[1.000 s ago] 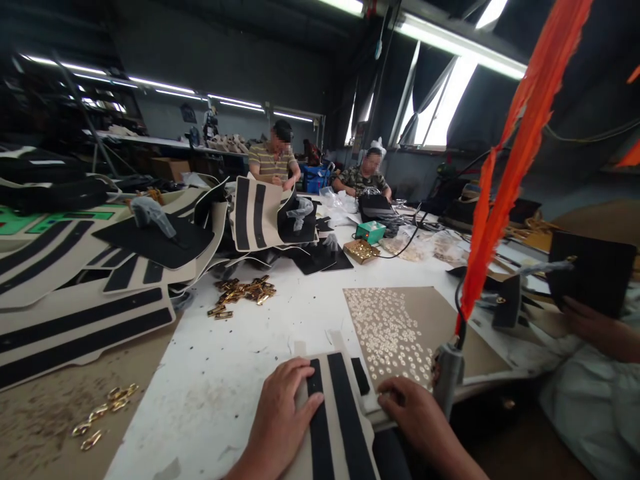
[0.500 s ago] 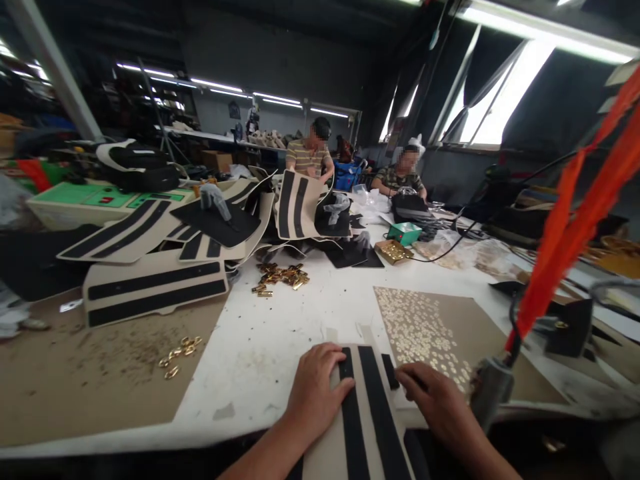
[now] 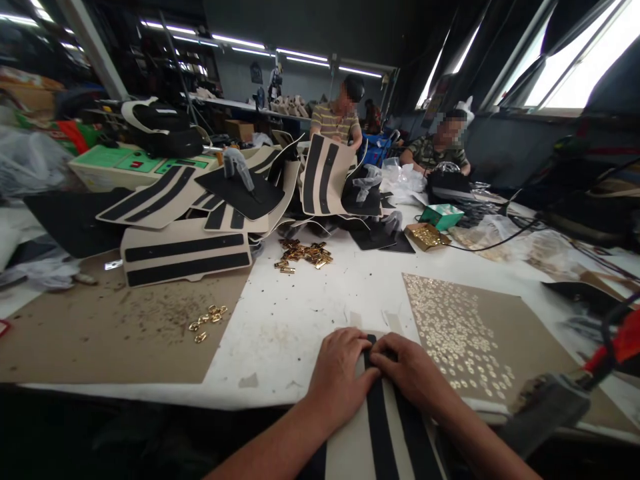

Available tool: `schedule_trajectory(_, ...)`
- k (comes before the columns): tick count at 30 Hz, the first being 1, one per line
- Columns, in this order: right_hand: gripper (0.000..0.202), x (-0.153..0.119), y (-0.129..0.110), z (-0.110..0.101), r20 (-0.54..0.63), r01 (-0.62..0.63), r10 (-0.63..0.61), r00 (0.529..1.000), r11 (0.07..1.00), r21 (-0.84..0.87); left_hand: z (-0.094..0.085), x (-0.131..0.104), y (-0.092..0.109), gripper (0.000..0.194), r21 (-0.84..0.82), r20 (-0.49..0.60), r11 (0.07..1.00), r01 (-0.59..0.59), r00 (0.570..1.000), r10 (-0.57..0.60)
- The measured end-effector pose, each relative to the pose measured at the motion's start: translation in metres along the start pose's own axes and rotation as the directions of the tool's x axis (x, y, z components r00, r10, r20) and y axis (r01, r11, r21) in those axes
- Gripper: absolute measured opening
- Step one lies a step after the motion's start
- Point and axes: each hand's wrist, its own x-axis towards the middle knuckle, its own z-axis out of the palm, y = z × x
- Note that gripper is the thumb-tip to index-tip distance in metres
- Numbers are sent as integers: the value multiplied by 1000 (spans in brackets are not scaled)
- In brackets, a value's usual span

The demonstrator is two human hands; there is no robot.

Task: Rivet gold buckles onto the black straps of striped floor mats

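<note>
Far left: black bag (image 3: pixel 163 133) on a green-topped machine (image 3: pixel 143 167). In front of it, a pile of beige panels (image 3: pixel 187 259) with black strips, its front panel over the back of the left brown sheet (image 3: pixel 165 357). Gold rings (image 3: pixel 209 320) on that sheet, near its right edge. Next, gold clasps (image 3: pixel 304 253) heaped on the white tabletop (image 3: pixel 280 320); behind the pile, a person in stripes (image 3: pixel 336 123). Left hand (image 3: pixel 345 373) lies on the work panel (image 3: pixel 383 437), which sits at the front edge, long side toward the wearer; fingers bent over its far end, thumb spread, not clenched. Right hand (image 3: pixel 413 373) touches the same panel at the strip's far end, thumb and index close together; can't tell if they grip anything. Beyond: open carton (image 3: pixel 427 237) of gold bits, touching or just beside a green box (image 3: pixel 441 217). Right: eyelets (image 3: pixel 457 327) scattered on the right brown sheet (image 3: pixel 535 357), grey tool (image 3: pixel 547 405) at its front.
</note>
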Motion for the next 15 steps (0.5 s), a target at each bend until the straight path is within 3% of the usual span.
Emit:
schedule_trajectory(7, 11, 8, 0, 0, -2, -77, 77, 997, 997, -30, 1, -1, -2, 42, -6, 10, 1000, -4, 1000, 4)
schedule_trajectory(11, 16, 10, -6, -4, 21, -42, 42, 999, 999, -10, 1, -2, -2, 46, 7, 5, 1000, -18, 1000, 18)
schedule_trajectory(13, 21, 1, -8, -6, -21, -2, 3, 1000, 999, 48, 2, -2, -2, 47, 23, 1, 1000, -13, 1000, 13)
schedule_trajectory(15, 25, -20, -6, -8, -156, 7, 8, 988, 995, 100, 2, -1, -1, 45, 39, -6, 999, -6, 1000, 6)
